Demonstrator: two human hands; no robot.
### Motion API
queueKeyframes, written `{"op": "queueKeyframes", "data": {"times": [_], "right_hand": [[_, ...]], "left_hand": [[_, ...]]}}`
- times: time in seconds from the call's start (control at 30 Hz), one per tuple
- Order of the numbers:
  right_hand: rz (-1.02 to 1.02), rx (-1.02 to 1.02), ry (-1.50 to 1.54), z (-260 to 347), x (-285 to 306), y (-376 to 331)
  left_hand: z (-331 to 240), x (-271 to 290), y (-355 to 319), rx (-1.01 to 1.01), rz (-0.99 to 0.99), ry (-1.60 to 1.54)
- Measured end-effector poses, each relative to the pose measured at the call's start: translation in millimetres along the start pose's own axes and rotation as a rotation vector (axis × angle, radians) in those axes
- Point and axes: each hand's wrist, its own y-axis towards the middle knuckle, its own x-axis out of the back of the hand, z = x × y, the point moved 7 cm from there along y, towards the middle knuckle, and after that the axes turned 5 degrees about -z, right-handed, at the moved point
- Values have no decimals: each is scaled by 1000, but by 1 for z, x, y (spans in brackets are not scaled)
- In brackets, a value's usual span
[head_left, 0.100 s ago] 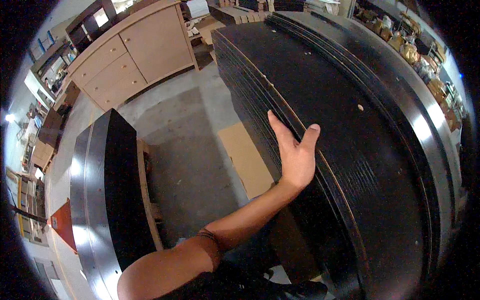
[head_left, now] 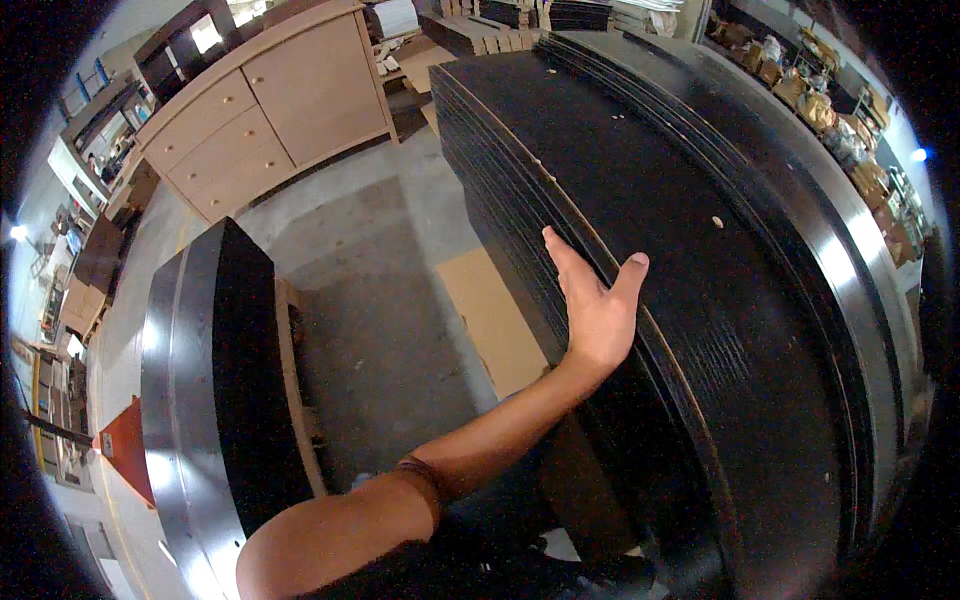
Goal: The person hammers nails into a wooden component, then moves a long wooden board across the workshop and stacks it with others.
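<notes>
Black panels [head_left: 650, 190], satiny, pale-flecked (tan-rimmed); left hand [head_left: 602, 318] splayed against their edge; right hand unseen, can't tell.

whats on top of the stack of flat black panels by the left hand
On the stack of flat black panels, small pale spots dot the upper face, and the thumb of the left hand reaches over the edge. Lower panels' faces are covered.

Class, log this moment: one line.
left hand: open, at edge of black panel stack | right hand: unseen | beige cabinet: upper left

Glare streaks the panels [head_left: 730, 280] — rim dark, curved.
</notes>
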Motion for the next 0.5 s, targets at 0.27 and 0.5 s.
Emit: {"op": "queueKeyframes", "data": {"times": [0.27,0.5], "right_hand": [[-63,-44,107,-48,36,12],[-111,-321,682,-158,75,46]], "left_hand": [[-3,-12,4,-12,22,322],[-1,-13,-2,-24,72,224]]}}
